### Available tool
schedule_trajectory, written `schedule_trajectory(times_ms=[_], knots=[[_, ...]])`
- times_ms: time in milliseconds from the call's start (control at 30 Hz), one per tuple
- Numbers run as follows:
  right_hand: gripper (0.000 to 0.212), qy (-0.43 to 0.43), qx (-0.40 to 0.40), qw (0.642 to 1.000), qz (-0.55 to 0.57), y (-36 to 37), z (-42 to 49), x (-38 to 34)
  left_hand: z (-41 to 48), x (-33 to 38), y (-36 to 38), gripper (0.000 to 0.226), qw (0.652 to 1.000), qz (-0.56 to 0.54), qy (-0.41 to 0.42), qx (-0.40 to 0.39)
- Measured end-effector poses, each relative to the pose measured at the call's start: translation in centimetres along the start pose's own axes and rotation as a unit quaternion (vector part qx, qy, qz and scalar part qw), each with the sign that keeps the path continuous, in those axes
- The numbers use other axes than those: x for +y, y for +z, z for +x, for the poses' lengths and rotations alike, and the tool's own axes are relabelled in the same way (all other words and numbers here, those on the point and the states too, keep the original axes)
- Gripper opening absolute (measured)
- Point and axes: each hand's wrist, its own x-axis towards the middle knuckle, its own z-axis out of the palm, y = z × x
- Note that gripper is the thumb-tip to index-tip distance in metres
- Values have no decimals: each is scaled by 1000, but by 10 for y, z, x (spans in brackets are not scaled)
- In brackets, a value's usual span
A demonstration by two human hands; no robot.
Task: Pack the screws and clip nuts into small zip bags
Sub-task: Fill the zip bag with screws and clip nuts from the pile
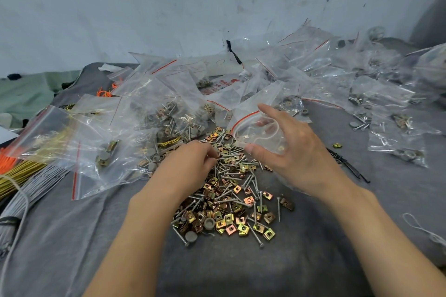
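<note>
A person's left hand [190,164], fingers curled, pinches one or two screws [223,159] at the far edge of a pile [231,200] of loose screws and brass-coloured clip nuts [242,226]. The right hand [296,152], just above the pile's far right edge, holds a small clear zip bag [253,108] between thumb and fingers, its mouth gaping toward the pile. The bag looks thin, soft and slippery, best gripped at its stiffer zip strip. The metal parts are small, hard and pointed, so they are likely to slip. Beyond the pile lie many filled bags [169,113], and grey cloth [241,272] lies beneath it.
</note>
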Motion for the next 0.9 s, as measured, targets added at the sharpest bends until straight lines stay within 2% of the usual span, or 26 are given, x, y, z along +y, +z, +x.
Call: schedule_trajectory(times_ms=[233,467,900], knots=[[80,-5,2,1000,1,-3,-1,-3,0,0,0,17,1000,-10,2,-3],[80,1,-1,1000,-4,-4,-1,-4,1,-11,-4,6,996,-92,2,-10],[80,-4,9,1000,-6,0,0,1,-1,-12,-16,24,968,-231,-19,92]])
